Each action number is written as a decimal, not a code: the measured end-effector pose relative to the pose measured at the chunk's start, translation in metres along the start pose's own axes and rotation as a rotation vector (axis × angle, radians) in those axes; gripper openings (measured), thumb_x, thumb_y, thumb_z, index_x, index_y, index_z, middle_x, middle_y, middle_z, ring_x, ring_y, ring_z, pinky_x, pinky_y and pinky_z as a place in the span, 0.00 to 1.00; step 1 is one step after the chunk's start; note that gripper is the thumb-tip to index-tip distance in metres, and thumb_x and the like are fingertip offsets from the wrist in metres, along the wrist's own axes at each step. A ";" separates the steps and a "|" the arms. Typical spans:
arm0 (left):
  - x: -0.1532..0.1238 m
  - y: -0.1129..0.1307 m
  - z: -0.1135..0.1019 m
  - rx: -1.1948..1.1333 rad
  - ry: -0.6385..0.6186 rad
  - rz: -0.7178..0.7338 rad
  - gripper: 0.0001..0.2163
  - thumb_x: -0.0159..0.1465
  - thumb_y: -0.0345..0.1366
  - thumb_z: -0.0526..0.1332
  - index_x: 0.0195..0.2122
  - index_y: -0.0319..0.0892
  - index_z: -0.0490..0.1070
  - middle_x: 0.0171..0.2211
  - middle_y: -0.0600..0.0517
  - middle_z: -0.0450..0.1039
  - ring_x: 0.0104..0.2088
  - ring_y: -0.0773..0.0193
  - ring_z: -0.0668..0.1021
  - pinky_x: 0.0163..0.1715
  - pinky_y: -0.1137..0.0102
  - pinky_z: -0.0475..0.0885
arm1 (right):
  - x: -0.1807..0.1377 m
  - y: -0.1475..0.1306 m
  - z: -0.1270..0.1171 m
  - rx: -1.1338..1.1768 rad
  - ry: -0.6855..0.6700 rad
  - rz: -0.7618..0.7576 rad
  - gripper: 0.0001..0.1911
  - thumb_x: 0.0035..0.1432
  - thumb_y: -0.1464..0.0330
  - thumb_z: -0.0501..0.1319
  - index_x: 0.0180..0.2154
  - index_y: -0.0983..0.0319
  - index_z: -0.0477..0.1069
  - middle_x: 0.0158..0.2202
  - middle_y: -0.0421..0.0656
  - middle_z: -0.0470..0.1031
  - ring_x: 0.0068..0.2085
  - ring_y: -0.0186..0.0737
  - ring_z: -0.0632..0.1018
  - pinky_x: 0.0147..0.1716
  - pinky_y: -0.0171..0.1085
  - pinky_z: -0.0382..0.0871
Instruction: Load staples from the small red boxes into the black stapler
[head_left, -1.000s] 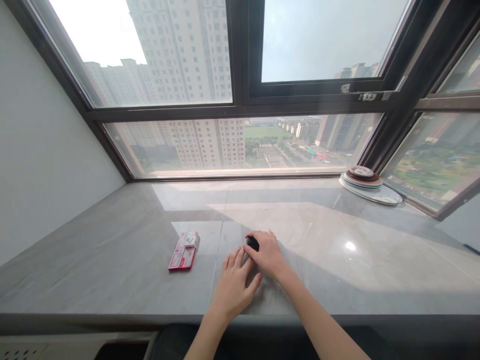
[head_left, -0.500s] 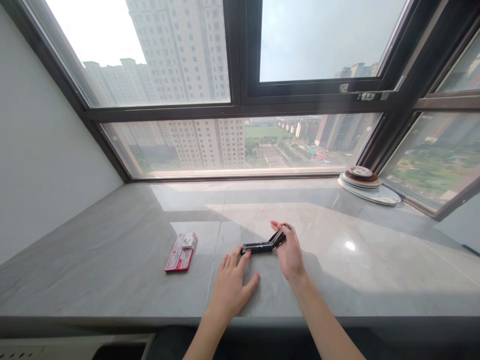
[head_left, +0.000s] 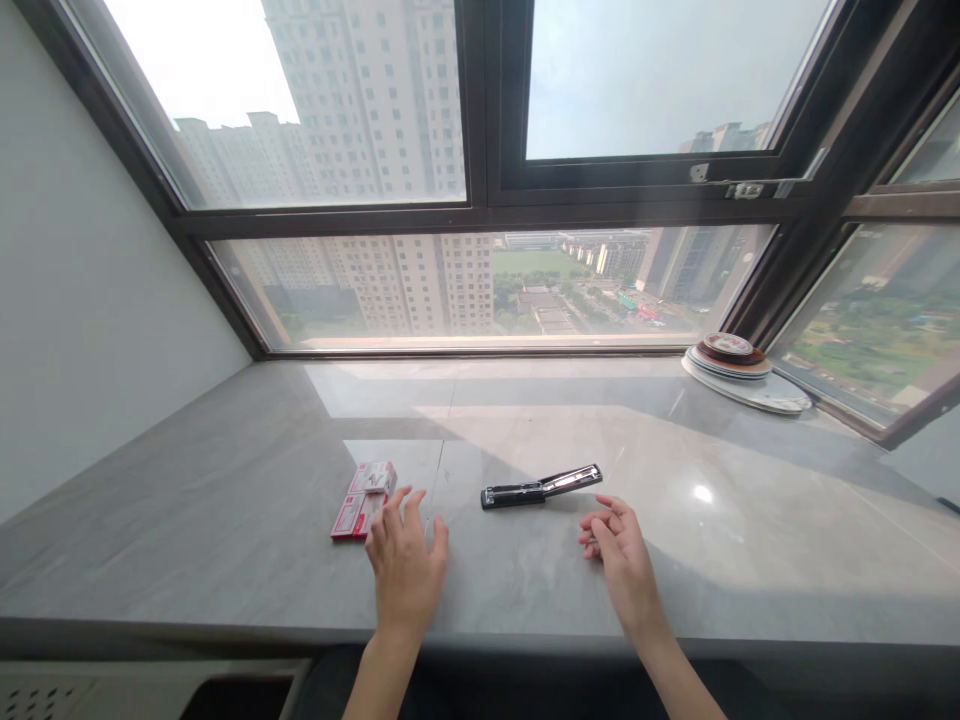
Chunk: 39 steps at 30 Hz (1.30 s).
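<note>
A black stapler (head_left: pixel 540 487) lies swung fully open on the grey stone sill (head_left: pixel 225 500), its two halves in a line. My left hand (head_left: pixel 405 570) hovers left of it with fingers spread, holding nothing, its fingertips close to the red and white staple boxes (head_left: pixel 365 500). My right hand (head_left: pixel 621 560) rests just below and right of the stapler, fingers loosely curled and apart, with nothing in it. Neither hand touches the stapler.
A stack of plates (head_left: pixel 739 370) stands at the back right corner by the dark window frame (head_left: pixel 480 215). A white wall (head_left: pixel 82 300) bounds the sill on the left. The sill's front edge runs just below my wrists.
The stapler was folded open flat by my right hand, then let go. Both hands drew back toward me, the left one shifting left toward the staple boxes.
</note>
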<state>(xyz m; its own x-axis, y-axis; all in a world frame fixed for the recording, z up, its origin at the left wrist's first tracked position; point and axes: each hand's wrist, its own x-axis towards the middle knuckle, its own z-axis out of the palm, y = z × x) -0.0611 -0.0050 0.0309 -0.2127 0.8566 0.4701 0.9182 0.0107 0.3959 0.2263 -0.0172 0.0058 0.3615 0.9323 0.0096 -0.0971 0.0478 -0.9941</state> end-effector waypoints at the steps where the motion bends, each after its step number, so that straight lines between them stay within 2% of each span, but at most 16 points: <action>1: 0.002 -0.009 -0.004 0.092 0.044 -0.068 0.18 0.73 0.39 0.54 0.61 0.43 0.66 0.67 0.38 0.58 0.67 0.40 0.61 0.64 0.44 0.59 | -0.002 0.000 0.000 -0.074 -0.057 0.003 0.23 0.65 0.53 0.62 0.56 0.56 0.67 0.36 0.41 0.76 0.33 0.41 0.76 0.29 0.37 0.72; 3: 0.004 -0.028 -0.009 0.223 0.075 -0.147 0.20 0.72 0.40 0.56 0.63 0.40 0.67 0.69 0.36 0.54 0.68 0.37 0.58 0.64 0.41 0.57 | -0.005 -0.001 0.002 -0.193 -0.161 0.017 0.21 0.67 0.52 0.58 0.53 0.58 0.69 0.31 0.40 0.73 0.27 0.38 0.71 0.25 0.36 0.65; 5: 0.002 -0.043 -0.011 0.269 0.073 -0.166 0.19 0.71 0.39 0.56 0.61 0.41 0.69 0.69 0.37 0.54 0.68 0.37 0.58 0.64 0.40 0.58 | -0.007 -0.003 0.003 -0.293 -0.217 0.006 0.21 0.67 0.50 0.56 0.50 0.58 0.71 0.29 0.39 0.71 0.25 0.38 0.68 0.23 0.36 0.61; 7: -0.004 -0.052 -0.012 0.232 0.053 -0.141 0.17 0.71 0.38 0.56 0.60 0.45 0.71 0.67 0.40 0.57 0.67 0.39 0.61 0.62 0.43 0.61 | -0.009 -0.006 0.005 -0.382 -0.245 -0.028 0.21 0.67 0.50 0.56 0.48 0.58 0.74 0.27 0.39 0.69 0.25 0.38 0.67 0.23 0.36 0.59; 9: -0.012 -0.052 -0.013 0.113 -0.010 -0.058 0.14 0.71 0.37 0.55 0.56 0.48 0.73 0.63 0.43 0.64 0.63 0.43 0.66 0.59 0.48 0.66 | -0.010 -0.009 0.008 -0.463 -0.271 -0.061 0.20 0.65 0.50 0.57 0.43 0.57 0.76 0.25 0.39 0.69 0.26 0.40 0.69 0.25 0.37 0.60; 12: -0.021 -0.034 -0.013 -0.126 -0.203 0.125 0.10 0.70 0.36 0.58 0.49 0.51 0.75 0.52 0.48 0.73 0.53 0.50 0.73 0.53 0.55 0.71 | -0.008 -0.015 0.015 -0.566 -0.361 -0.053 0.18 0.65 0.52 0.58 0.38 0.57 0.78 0.23 0.39 0.71 0.26 0.41 0.72 0.27 0.37 0.62; 15: -0.025 0.002 -0.008 -0.313 -0.390 0.248 0.08 0.67 0.35 0.62 0.47 0.50 0.74 0.47 0.50 0.76 0.48 0.52 0.75 0.49 0.58 0.72 | 0.000 -0.020 0.023 -0.571 -0.544 0.035 0.20 0.66 0.52 0.57 0.34 0.59 0.78 0.21 0.39 0.73 0.25 0.39 0.72 0.28 0.35 0.62; 17: -0.023 0.029 0.000 -0.400 -0.432 0.281 0.09 0.65 0.35 0.65 0.46 0.48 0.73 0.44 0.50 0.76 0.47 0.53 0.76 0.48 0.59 0.72 | 0.007 -0.021 0.026 -0.523 -0.632 0.110 0.23 0.66 0.50 0.57 0.32 0.61 0.76 0.18 0.38 0.72 0.22 0.36 0.69 0.25 0.33 0.59; 19: -0.019 0.049 0.009 -0.462 -0.447 0.288 0.11 0.63 0.35 0.67 0.46 0.48 0.73 0.42 0.51 0.76 0.46 0.54 0.76 0.48 0.60 0.73 | 0.013 -0.021 0.027 -0.469 -0.663 0.189 0.24 0.65 0.48 0.58 0.31 0.62 0.75 0.16 0.37 0.70 0.18 0.33 0.64 0.21 0.32 0.53; 23: -0.007 0.063 0.018 -0.515 -0.497 0.331 0.13 0.61 0.35 0.70 0.47 0.50 0.74 0.43 0.53 0.77 0.47 0.56 0.77 0.49 0.62 0.73 | 0.021 -0.022 0.023 -0.418 -0.651 0.278 0.24 0.61 0.47 0.62 0.29 0.61 0.73 0.14 0.35 0.65 0.16 0.30 0.58 0.19 0.31 0.46; 26: -0.003 0.057 0.016 -0.531 -0.526 0.369 0.16 0.61 0.34 0.70 0.50 0.52 0.74 0.45 0.55 0.77 0.48 0.57 0.76 0.50 0.63 0.74 | 0.027 -0.022 0.015 -0.440 -0.629 0.277 0.23 0.61 0.49 0.63 0.28 0.61 0.72 0.14 0.35 0.65 0.16 0.30 0.58 0.19 0.31 0.46; 33: -0.005 0.051 0.009 -0.592 -0.518 0.325 0.16 0.63 0.30 0.66 0.52 0.50 0.74 0.49 0.53 0.77 0.51 0.56 0.77 0.53 0.62 0.74 | 0.049 -0.015 -0.019 -0.580 -0.574 0.258 0.20 0.60 0.51 0.64 0.30 0.61 0.73 0.14 0.36 0.67 0.16 0.33 0.62 0.19 0.33 0.49; 36: -0.005 0.053 0.010 -0.588 -0.517 0.319 0.19 0.62 0.31 0.65 0.54 0.51 0.73 0.50 0.51 0.77 0.51 0.55 0.77 0.55 0.61 0.74 | 0.052 -0.028 -0.024 -0.794 -0.453 0.113 0.16 0.57 0.54 0.67 0.30 0.60 0.75 0.17 0.38 0.71 0.20 0.37 0.69 0.23 0.34 0.53; 39: -0.005 0.052 0.010 -0.591 -0.518 0.324 0.21 0.62 0.31 0.65 0.57 0.52 0.72 0.50 0.51 0.77 0.52 0.54 0.77 0.55 0.60 0.74 | 0.048 -0.051 -0.008 -1.024 -0.365 -0.138 0.09 0.56 0.58 0.67 0.32 0.56 0.78 0.24 0.40 0.76 0.27 0.40 0.74 0.27 0.35 0.54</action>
<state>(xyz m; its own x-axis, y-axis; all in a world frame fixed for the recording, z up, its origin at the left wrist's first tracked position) -0.0088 -0.0030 0.0414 0.3428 0.9005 0.2675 0.5514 -0.4234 0.7188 0.2557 0.0226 0.0560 -0.0029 1.0000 -0.0090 0.8005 -0.0030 -0.5993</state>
